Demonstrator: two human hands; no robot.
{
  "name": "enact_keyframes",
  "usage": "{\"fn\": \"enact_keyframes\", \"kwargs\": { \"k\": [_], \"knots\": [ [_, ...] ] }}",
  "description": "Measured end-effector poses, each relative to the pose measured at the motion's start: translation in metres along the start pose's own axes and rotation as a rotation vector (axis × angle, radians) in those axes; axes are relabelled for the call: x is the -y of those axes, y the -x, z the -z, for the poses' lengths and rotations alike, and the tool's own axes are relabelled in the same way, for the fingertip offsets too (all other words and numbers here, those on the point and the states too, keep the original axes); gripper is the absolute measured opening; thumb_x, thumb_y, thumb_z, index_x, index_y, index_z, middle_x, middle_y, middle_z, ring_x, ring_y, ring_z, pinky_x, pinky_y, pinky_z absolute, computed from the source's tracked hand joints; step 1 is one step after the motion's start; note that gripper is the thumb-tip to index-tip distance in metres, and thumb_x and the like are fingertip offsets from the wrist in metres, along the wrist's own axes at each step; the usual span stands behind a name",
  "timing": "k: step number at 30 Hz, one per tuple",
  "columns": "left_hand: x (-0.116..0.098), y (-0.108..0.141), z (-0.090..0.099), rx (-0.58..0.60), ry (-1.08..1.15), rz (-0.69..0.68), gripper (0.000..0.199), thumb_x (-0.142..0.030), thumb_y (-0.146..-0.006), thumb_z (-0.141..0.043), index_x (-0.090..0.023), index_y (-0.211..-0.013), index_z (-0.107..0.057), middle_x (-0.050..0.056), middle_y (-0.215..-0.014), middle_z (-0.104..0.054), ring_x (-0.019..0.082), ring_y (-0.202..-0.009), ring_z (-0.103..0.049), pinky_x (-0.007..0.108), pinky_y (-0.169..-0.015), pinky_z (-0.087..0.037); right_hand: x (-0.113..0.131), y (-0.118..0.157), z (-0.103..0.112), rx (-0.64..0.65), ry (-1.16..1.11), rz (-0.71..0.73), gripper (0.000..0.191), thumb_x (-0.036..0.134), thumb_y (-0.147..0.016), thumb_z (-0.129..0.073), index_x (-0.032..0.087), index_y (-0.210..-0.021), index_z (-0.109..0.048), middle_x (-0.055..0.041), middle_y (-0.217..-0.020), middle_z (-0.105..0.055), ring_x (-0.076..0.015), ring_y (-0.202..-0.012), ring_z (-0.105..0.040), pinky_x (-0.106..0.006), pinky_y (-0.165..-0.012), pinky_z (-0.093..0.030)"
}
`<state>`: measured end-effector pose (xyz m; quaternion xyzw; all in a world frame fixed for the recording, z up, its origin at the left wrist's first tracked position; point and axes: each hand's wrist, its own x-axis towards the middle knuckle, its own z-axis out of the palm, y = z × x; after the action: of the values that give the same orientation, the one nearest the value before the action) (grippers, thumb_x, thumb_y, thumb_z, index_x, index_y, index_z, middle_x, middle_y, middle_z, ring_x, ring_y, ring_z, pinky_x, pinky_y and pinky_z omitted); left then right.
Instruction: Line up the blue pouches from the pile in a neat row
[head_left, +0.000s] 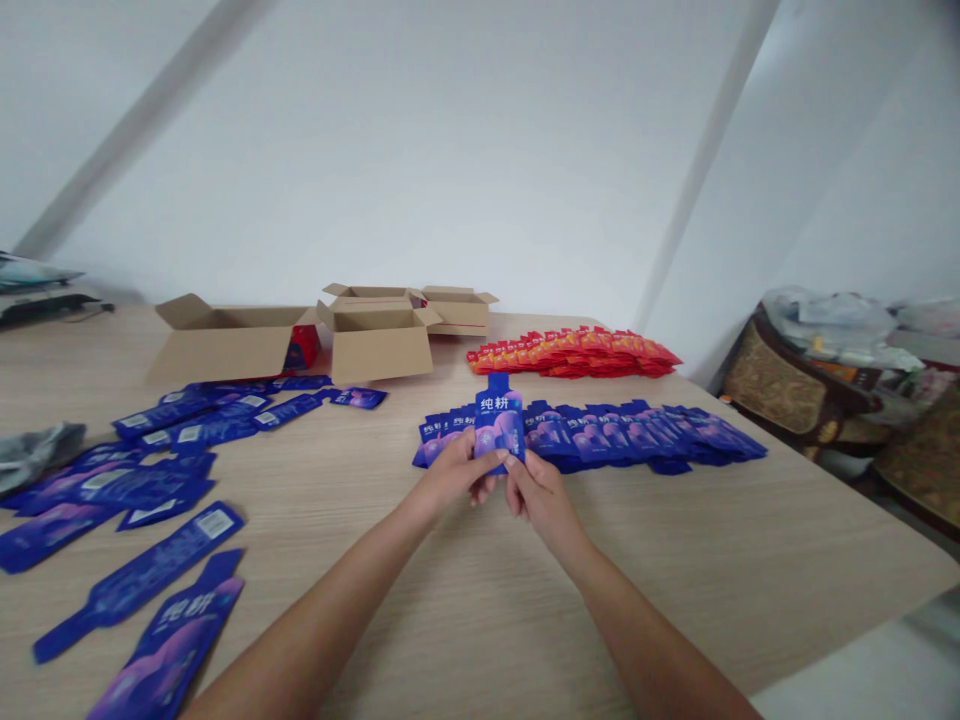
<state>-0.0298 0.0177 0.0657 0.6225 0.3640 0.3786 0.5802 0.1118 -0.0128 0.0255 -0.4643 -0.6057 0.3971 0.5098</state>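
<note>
Between both hands I hold a blue-purple pouch [498,420] upright, its narrow neck at the top and white lettering facing me. My left hand [459,472] grips its lower left side, thumb across the front. At the lower right corner, my right hand [536,482] pinches it with the thumb on the front. Just behind the hands lies a long overlapping row of matching blue pouches [600,436]; the held pouch hides part of it. To the left, more blue pouches [187,425] are scattered loosely, some showing their barcode side.
A fanned row of red pouches [577,354] lies farther back. Open cardboard boxes [382,345] stand near the wall, one larger box [232,345] at left. A grey cloth [41,455] rests at the left edge. Beyond the table [750,540] a patterned chair [780,375] holds plastic bags.
</note>
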Motion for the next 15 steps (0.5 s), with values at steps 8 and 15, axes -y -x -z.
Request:
{"fn": "enact_keyframes", "kwargs": {
  "k": [8,15],
  "knots": [
    [0.005,0.002,-0.013,0.006,0.032,-0.092,0.028,-0.041,-0.078,-0.058,-0.019,-0.083,-0.041,-0.008,-0.046,-0.051,0.006,-0.033,-0.043,0.016,-0.034,-0.03,0.008,-0.003,0.005,-0.071,-0.149,0.012,0.033,0.052,-0.083,-0.048,0.019,-0.08,-0.046,0.0062,-0.051,-0.05,-0.0072,-0.038,-0.041,-0.017,-0.036,-0.03],
    [0.003,0.001,0.033,0.118,-0.102,0.027,0.038,-0.038,-0.073,-0.06,-0.017,-0.101,-0.045,0.006,-0.086,-0.065,0.016,-0.074,-0.063,0.029,-0.064,-0.048,0.006,-0.024,0.103,-0.284,0.485,0.022,0.038,0.041,-0.089,-0.028,0.02,-0.06,-0.043,0.0019,-0.043,-0.045,-0.0104,-0.037,-0.041,-0.022,-0.039,-0.032]
  ]
}}
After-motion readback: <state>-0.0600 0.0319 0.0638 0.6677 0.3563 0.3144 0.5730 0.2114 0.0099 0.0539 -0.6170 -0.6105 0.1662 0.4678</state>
